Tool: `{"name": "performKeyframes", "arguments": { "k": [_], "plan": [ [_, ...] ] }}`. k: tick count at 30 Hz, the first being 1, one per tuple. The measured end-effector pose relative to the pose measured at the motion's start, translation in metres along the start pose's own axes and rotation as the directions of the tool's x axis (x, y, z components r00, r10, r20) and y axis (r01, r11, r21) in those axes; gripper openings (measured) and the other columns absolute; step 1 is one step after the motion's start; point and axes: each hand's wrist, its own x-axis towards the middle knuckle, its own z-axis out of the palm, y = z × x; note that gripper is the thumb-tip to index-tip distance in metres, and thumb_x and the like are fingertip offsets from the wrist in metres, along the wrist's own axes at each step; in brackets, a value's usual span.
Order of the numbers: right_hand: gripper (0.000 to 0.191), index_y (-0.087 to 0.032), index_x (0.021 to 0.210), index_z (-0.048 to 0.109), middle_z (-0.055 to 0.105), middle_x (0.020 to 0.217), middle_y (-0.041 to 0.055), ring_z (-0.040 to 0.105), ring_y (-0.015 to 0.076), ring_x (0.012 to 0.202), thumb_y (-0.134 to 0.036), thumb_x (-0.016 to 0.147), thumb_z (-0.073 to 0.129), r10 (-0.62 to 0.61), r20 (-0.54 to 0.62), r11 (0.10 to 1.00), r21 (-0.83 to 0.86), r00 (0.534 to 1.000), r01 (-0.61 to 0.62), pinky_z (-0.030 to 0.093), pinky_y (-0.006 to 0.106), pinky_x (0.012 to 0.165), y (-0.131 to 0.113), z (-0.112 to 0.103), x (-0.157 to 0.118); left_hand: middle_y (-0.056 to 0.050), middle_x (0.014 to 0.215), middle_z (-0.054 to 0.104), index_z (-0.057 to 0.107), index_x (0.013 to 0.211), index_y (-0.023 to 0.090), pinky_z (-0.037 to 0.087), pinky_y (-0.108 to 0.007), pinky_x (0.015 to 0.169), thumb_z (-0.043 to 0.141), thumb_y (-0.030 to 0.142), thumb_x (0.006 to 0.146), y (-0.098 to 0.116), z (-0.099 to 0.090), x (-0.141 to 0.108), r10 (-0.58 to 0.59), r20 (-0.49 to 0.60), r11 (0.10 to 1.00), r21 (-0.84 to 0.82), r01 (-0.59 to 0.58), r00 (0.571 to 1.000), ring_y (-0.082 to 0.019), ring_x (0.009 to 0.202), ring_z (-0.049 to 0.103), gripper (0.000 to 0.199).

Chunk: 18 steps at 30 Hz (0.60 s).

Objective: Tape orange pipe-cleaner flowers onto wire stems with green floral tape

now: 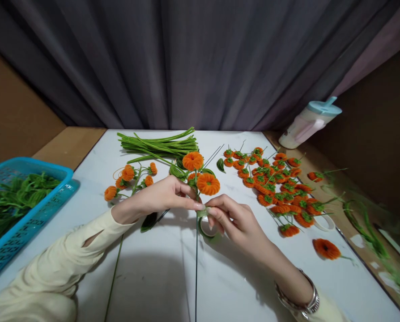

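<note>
My left hand [168, 194] is closed, pinching the stem of a small spray of orange fuzzy flowers [208, 184] with green leaves. Close beside it, my right hand [240, 219] pinches a strip of pale green floral tape [202, 212] at the stem, so the fingertips of both hands nearly meet. Just under these fingers shows a roll of green tape [208, 227], partly hidden by my right hand. A thin dark line runs down from the pinch; whether it is a wire or a table seam I cannot tell. Behind my left wrist lies another orange flower spray [128, 172].
Green fuzzy stems [159, 145] are bundled at the back. Many loose orange flower heads [280, 179] spread on the right of the white table [153, 277]. A blue basket [48, 163] holds green leaves at left. A lidded tumbler [304, 125] stands back right, before a grey curtain [200, 62].
</note>
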Motion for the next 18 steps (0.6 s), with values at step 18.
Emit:
{"name": "performKeyframes", "arguments": {
  "k": [18],
  "plan": [
    [0.016,-0.021,0.081,0.045,0.055,0.06,-0.0026,0.05,0.0105,0.05,-0.008,0.089,0.041,-0.222,-0.162,0.95,-0.26,0.961,0.176,0.041,0.02,0.049,0.0049,0.0046,-0.0033,0.005,0.057,0.04,0.058,0.063,0.013,0.025,-0.021,0.052,0.061,0.033,0.079,-0.0038,0.0038,0.0022,0.118,-0.053,0.993,-0.012,-0.119,0.992,-0.008,0.056,0.032,0.026]
  ]
}}
